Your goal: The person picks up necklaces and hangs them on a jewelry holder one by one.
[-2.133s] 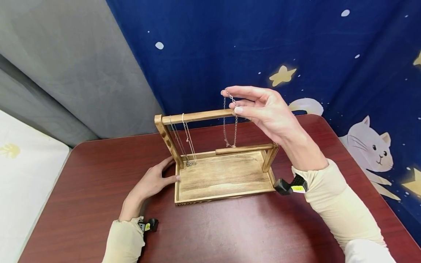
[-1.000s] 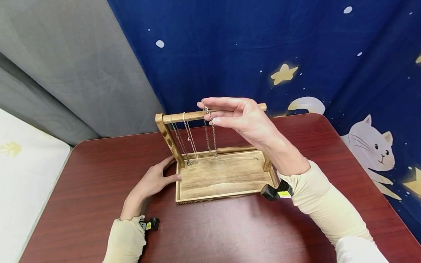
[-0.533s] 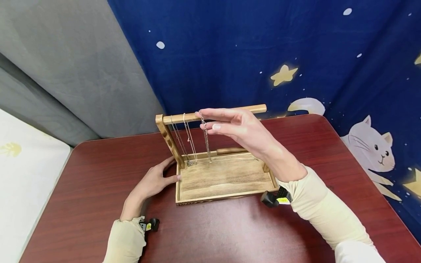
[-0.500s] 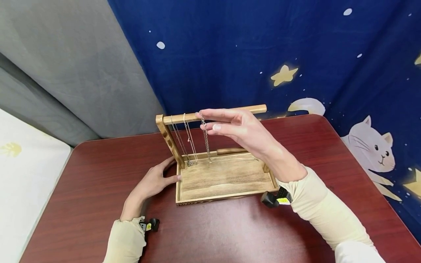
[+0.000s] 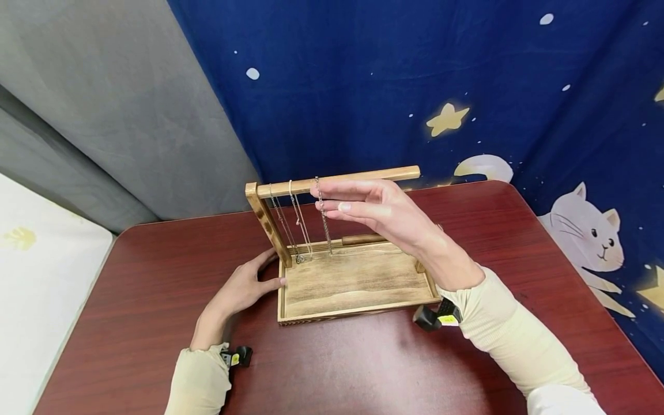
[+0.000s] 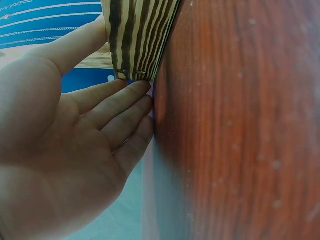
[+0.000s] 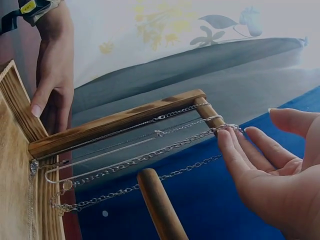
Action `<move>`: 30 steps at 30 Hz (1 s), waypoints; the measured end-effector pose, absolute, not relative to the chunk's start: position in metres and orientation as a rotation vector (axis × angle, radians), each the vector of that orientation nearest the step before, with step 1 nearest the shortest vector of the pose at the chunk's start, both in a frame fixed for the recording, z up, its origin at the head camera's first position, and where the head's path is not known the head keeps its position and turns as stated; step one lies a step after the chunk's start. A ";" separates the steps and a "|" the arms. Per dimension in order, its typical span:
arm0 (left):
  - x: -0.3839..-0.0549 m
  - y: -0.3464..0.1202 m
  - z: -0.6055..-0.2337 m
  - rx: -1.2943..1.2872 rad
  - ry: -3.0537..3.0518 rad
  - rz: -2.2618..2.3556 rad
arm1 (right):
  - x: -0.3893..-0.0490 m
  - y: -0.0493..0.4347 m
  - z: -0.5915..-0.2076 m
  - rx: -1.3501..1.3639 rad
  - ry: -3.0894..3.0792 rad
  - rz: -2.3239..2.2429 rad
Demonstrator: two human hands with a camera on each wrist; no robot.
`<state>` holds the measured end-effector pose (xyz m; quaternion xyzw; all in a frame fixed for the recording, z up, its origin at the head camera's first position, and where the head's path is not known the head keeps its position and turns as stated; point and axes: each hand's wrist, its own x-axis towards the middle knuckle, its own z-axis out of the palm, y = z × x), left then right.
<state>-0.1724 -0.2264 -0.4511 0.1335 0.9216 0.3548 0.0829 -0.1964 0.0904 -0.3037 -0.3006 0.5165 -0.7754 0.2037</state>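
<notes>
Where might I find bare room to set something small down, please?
Free: the tabletop in front of the tray, between the sleeves; also the tray's front middle. Crowded: left half of the upper bar, with necklaces and right hand; the tray's left edge, with left hand.

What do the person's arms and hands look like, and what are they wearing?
The left hand and right hand wear no gloves. The left sleeve and right sleeve are cream, gathered at the wrist; white cloth shows past the right one. Each wrist wears a black gadget with a yellow label.
</notes>
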 end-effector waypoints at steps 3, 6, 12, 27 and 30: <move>-0.172 -0.226 -0.452 0.397 2.754 1.057 | -0.196 0.091 -0.305 -0.829 1.432 -2.159; -0.172 -0.226 -0.452 0.392 2.749 1.059 | -0.196 0.091 -0.308 -0.825 1.439 -2.153; -0.172 -0.226 -0.452 0.387 2.749 1.051 | -0.197 0.094 -0.314 -0.825 1.430 -2.152; -0.173 -0.227 -0.452 0.388 2.744 1.053 | -0.196 0.103 -0.319 -0.838 1.474 -2.127; -0.173 -0.227 -0.451 0.388 2.746 1.049 | -0.195 0.106 -0.320 -0.825 1.497 -2.131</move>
